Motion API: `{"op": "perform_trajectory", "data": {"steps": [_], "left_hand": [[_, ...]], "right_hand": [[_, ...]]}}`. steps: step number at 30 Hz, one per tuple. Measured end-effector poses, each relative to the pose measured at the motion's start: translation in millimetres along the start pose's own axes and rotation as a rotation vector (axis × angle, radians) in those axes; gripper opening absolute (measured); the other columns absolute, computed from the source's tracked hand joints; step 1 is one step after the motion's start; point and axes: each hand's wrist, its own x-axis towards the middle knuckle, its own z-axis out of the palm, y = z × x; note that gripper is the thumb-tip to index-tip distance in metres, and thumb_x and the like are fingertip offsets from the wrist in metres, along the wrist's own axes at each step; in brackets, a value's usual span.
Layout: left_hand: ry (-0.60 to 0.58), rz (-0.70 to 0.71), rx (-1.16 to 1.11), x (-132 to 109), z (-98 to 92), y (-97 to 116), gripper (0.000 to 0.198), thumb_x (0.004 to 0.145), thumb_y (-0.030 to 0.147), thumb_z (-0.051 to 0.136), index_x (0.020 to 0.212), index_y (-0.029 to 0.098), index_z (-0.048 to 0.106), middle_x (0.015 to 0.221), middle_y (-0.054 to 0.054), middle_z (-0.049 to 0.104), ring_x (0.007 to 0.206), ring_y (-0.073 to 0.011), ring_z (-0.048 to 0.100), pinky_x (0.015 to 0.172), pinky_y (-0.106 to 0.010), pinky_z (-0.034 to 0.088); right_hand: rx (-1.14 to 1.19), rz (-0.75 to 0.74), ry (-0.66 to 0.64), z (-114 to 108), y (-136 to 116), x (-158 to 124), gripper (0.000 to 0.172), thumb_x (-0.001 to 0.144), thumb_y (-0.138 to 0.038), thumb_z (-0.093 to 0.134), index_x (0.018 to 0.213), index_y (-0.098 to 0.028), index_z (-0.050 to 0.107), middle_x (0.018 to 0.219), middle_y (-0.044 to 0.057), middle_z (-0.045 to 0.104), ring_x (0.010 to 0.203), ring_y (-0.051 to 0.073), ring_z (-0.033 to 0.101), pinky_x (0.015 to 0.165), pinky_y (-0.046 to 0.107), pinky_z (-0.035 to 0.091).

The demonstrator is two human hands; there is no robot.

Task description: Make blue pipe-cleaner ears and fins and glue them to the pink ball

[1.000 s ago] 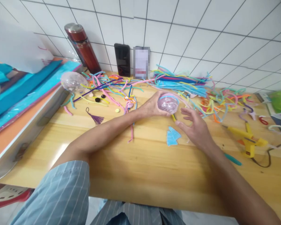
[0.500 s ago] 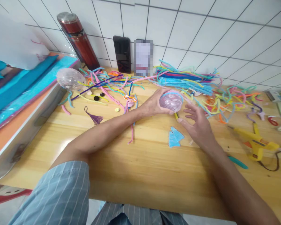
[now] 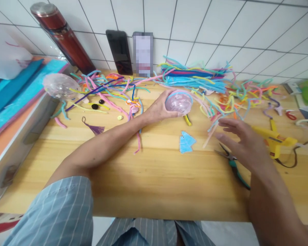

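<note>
**Left hand holding a clear ball, right hand hovering by the pliers**

From the head camera, the left hand (image 3: 157, 110) is cupping a clear ball (image 3: 179, 103) ringed with a blue pipe cleaner, its grip clamped around the ball's left side, just above the middle of the counter (image 3: 154, 184). The right hand (image 3: 242, 141) is hovering with fingers spread apart and holding nothing, just over the pliers (image 3: 233, 164) toward the counter's right edge. A blue cutout (image 3: 186, 142) is lying between the hands. Pipe cleaners (image 3: 195, 80) are sprawling along the back edge, and a glue gun (image 3: 274, 140) is lying near the right hand.
</note>
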Motion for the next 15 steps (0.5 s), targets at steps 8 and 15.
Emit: {"op": "perform_trajectory", "data": {"steps": [8,15], "left_hand": [[-0.063,0.036,0.058,3,-5.2,-15,0.129,0.065,0.086,0.090,0.165,0.023,0.040,0.170,-0.021,0.047,0.161,-0.0455,0.044,0.136,-0.061,0.034],[-0.046,0.073,0.085,5,-6.9,-28,0.130,0.069,0.091,0.084,0.169,0.024,0.036,0.175,-0.020,0.042,0.165,-0.0457,0.038,0.138,-0.060,0.030]], "right_hand": [[-0.085,0.015,-0.086,5,-17,-7,0.034,0.095,-0.053,0.074,0.116,-0.027,0.080,0.108,0.011,0.085,0.093,0.032,0.080,0.065,0.042,0.062],[-0.149,0.040,-0.217,19,-31,-5,0.022,0.093,-0.037,0.072,0.107,-0.024,0.081,0.096,0.008,0.084,0.084,0.026,0.078,0.079,0.041,0.061]]}}
